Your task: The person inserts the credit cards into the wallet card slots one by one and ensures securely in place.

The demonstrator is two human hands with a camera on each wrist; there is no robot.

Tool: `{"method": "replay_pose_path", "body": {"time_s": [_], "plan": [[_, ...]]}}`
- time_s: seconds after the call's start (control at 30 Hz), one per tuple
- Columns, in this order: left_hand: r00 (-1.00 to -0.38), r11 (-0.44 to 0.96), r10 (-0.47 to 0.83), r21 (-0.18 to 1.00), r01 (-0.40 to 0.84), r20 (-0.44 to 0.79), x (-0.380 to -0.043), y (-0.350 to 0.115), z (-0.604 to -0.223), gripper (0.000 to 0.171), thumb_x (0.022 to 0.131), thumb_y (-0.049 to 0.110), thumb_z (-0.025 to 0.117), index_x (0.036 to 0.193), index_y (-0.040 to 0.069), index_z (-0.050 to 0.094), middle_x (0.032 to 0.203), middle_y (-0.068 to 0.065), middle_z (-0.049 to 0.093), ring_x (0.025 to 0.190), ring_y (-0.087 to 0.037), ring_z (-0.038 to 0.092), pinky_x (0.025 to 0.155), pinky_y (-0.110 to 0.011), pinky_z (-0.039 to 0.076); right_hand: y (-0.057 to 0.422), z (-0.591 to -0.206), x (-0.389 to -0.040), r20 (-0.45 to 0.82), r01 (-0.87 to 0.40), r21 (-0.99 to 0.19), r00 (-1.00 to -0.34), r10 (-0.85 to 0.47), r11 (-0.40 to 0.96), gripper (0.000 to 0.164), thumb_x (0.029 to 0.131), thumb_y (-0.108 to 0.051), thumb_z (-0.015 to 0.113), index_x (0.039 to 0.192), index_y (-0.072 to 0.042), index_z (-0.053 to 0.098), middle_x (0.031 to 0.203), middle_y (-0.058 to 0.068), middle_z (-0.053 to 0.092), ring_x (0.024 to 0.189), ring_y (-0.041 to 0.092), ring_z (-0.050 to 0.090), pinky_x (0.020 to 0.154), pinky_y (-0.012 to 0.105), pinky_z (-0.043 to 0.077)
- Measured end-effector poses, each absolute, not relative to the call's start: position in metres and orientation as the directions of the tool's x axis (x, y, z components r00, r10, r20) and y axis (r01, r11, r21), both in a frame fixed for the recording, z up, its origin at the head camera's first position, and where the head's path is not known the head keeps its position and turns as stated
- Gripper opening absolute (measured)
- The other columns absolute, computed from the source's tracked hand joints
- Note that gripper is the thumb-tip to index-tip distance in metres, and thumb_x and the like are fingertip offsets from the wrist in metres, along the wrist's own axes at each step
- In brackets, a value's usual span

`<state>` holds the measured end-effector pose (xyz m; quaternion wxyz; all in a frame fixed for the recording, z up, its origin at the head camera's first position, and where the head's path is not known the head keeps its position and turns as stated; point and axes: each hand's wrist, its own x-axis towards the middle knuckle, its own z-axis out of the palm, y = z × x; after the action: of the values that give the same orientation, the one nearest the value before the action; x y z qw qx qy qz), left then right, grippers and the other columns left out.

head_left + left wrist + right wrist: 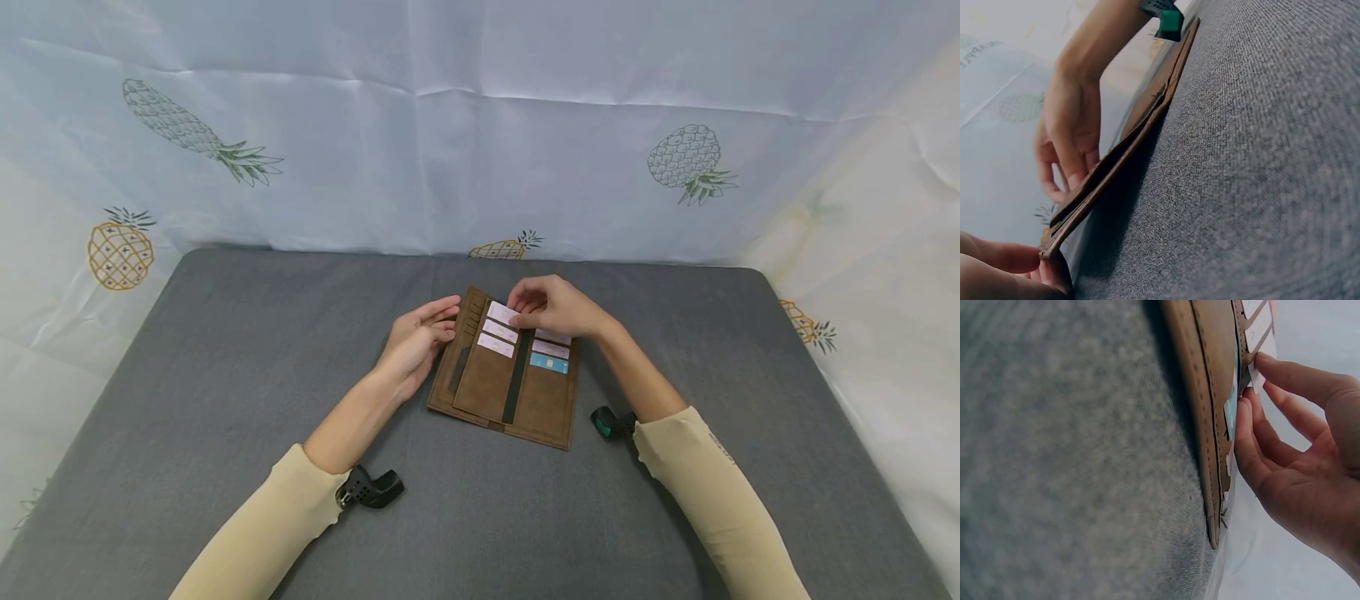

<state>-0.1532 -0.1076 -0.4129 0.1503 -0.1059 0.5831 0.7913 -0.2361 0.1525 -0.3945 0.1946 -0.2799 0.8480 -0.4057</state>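
An open brown wallet (480,385) lies tilted at the middle of the table, with cards in the slots of both inner panels. My left hand (416,346) pinches the wallet's left edge, and the left wrist view has that edge lifted off the cloth. With thumb and fingertips, my right hand (558,307) holds a white card (501,312) at the top of the left column. Two more pale cards (497,336) sit in slots below it. On the right panel are pale cards (551,348) and a blue card (549,363); the right hand partly hides the topmost.
Grey cloth covers the table (247,400). A white curtain (450,167) with pineapple prints hangs behind and at the sides. Black wrist cameras stick out from both sleeves, the left camera (375,487) and the right camera (611,422) near the wallet's right side.
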Motion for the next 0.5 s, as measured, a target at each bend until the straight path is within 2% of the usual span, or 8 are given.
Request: {"method": "replay_pose_path", "body": {"time_s": [0.27,0.5], "plan": [[-0.933,-0.279,0.117,0.890,-0.360,-0.341,-0.1524,-0.1079,-0.4119,0.063,0.101,-0.016,0.051,0.160,0.008,0.053,0.151,-0.007,0.055,0.105,-0.009,0.057,0.088,-0.016,0.050,0.1518,-0.3938,-0.2339,-0.112,-0.311,-0.804,-0.758,-0.642,0.507,0.012,0.102,-0.008,0.075,0.112,-0.004,0.077,0.107,0.015,0.077,0.095,0.022,0.073,0.086,0.029,0.059],[-0.930,-0.273,0.123,0.890,-0.366,-0.345,-0.1520,-0.1085,-0.4122,0.063,0.101,-0.015,0.050,0.160,0.009,0.054,0.149,-0.005,0.056,0.106,-0.009,0.057,0.092,-0.017,0.050,0.1532,-0.3961,-0.2346,-0.113,-0.334,-0.784,-0.752,-0.649,0.524,0.013,0.103,-0.012,0.075,0.113,-0.005,0.080,0.105,0.013,0.080,0.094,0.023,0.074,0.084,0.031,0.059]]}}
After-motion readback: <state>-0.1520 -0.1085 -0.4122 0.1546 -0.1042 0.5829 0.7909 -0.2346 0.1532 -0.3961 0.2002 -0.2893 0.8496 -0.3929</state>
